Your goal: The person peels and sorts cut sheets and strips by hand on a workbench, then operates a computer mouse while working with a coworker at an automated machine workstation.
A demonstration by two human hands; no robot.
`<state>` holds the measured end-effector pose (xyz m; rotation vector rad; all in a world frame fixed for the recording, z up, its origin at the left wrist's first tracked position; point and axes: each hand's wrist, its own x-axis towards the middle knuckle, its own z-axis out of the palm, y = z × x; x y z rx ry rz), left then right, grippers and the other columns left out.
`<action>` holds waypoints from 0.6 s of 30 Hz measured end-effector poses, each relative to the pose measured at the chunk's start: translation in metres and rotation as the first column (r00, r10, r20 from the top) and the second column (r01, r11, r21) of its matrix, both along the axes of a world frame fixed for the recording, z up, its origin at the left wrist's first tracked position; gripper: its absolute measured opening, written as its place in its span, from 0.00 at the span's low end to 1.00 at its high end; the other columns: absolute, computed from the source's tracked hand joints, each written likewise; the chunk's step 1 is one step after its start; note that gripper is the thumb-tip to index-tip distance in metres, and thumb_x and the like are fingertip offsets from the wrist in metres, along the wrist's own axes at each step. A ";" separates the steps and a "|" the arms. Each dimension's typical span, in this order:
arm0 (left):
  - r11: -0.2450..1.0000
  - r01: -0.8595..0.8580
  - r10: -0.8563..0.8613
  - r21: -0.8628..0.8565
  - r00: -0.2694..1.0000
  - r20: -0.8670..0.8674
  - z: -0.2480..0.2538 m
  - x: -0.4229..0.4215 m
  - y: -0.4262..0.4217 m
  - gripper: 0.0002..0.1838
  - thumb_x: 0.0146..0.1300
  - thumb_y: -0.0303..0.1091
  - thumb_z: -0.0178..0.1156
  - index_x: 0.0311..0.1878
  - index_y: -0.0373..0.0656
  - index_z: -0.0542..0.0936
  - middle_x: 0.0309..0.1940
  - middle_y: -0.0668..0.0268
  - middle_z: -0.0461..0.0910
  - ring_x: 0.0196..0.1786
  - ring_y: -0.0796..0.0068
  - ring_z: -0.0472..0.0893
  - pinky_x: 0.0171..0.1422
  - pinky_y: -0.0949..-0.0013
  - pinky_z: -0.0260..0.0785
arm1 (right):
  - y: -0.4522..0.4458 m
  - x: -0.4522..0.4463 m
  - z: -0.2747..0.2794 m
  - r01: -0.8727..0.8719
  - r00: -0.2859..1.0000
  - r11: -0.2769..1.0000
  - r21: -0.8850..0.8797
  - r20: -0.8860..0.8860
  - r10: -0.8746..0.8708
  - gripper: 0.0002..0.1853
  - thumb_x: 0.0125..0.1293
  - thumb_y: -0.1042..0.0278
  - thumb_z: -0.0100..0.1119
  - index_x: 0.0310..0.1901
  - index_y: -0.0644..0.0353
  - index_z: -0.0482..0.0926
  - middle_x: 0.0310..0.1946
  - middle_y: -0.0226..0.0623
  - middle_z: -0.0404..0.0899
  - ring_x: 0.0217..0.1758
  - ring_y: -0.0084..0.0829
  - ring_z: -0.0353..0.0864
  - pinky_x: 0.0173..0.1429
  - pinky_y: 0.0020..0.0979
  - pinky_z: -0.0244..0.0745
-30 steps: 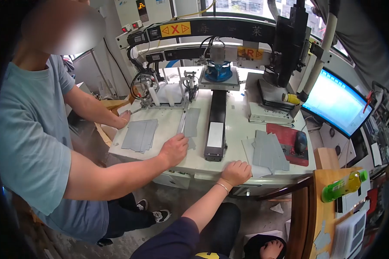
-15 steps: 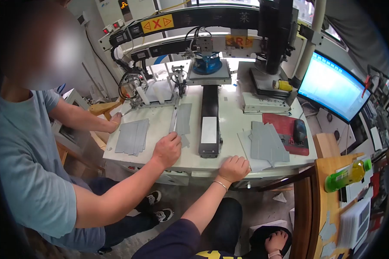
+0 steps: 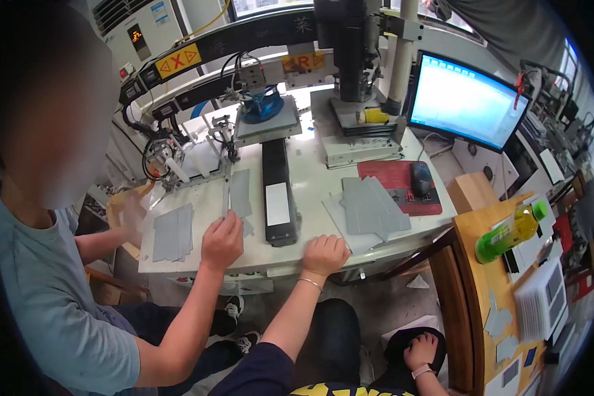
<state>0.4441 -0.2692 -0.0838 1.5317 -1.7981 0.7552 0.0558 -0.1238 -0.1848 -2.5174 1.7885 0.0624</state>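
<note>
My left hand (image 3: pixel 327 255), with a bangle at the wrist, rests on the front edge of the white machine table (image 3: pixel 310 198); its fingers are curled closed with nothing visible in them. Just right of it lie fanned grey sheets (image 3: pixel 374 206), partly over a red mat (image 3: pixel 412 191) that bears a black mouse (image 3: pixel 420 178). My right hand (image 3: pixel 421 350) lies fingers spread on dark cloth over my lap and holds nothing. Left of my left hand is the black rail (image 3: pixel 275 158) with a white pad (image 3: pixel 277 204).
At the left stands a co-worker (image 3: pixel 66 284), one hand (image 3: pixel 222 241) on a metal strip. Grey sheets (image 3: pixel 173 232) lie near them. Beyond is a blue suction head (image 3: pixel 262 107). A monitor (image 3: pixel 465 99) and a wooden desk (image 3: pixel 472 231) with a green bottle (image 3: pixel 511 232) are at the right.
The view has turned right, so the table and machine sit further left in it. The co-worker leans further in, their hand still at the strip. My hands keep their places.
</note>
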 end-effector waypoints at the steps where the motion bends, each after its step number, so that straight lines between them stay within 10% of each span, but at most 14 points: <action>1: 1.000 0.004 -0.004 -0.001 1.000 0.000 0.001 -0.001 0.000 0.10 0.47 0.35 0.57 0.19 0.49 0.66 0.18 0.68 0.64 0.23 0.69 0.69 0.26 0.66 0.63 | 0.000 0.001 0.002 0.001 1.000 1.000 0.011 0.004 -0.001 0.10 0.43 0.63 0.61 0.29 0.55 0.84 0.41 0.38 0.80 0.57 0.40 0.69 0.66 0.44 0.56; 18: 1.000 0.005 -0.005 -0.013 1.000 0.024 0.004 0.000 0.001 0.11 0.48 0.36 0.58 0.19 0.49 0.65 0.18 0.68 0.64 0.23 0.69 0.69 0.27 0.67 0.62 | 0.000 0.000 -0.006 0.034 0.999 0.999 0.009 0.031 -0.035 0.09 0.42 0.64 0.61 0.27 0.55 0.84 0.40 0.40 0.79 0.58 0.42 0.69 0.67 0.44 0.56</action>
